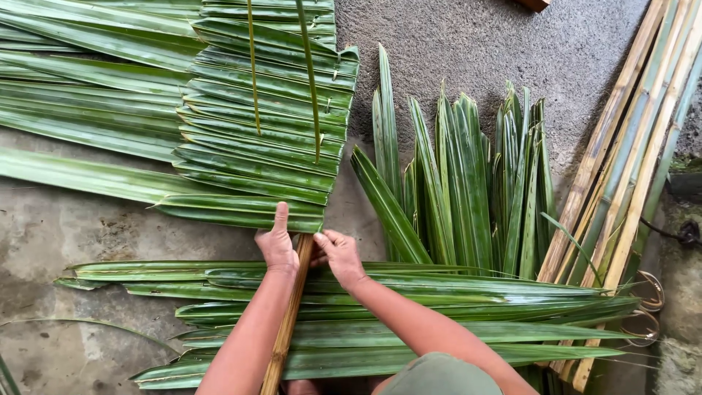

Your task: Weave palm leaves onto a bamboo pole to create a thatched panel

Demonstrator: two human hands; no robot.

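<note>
Head view: my left hand (276, 245) presses flat, fingers spread, on the lowest folded palm leaf (241, 212) of the woven panel (267, 110), touching the bamboo stick (289, 314) running toward 6 o'clock. My right hand (340, 256) pinches the stick's top at center; loose leaves (453, 183) at 2 o'clock, bamboo slats (629, 161) at 3, concrete floor (66, 234).

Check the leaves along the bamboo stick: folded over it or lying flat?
Folded. The stitched leaves double back at a straight edge beside the bamboo stick, where left hand and right hand work.
</note>
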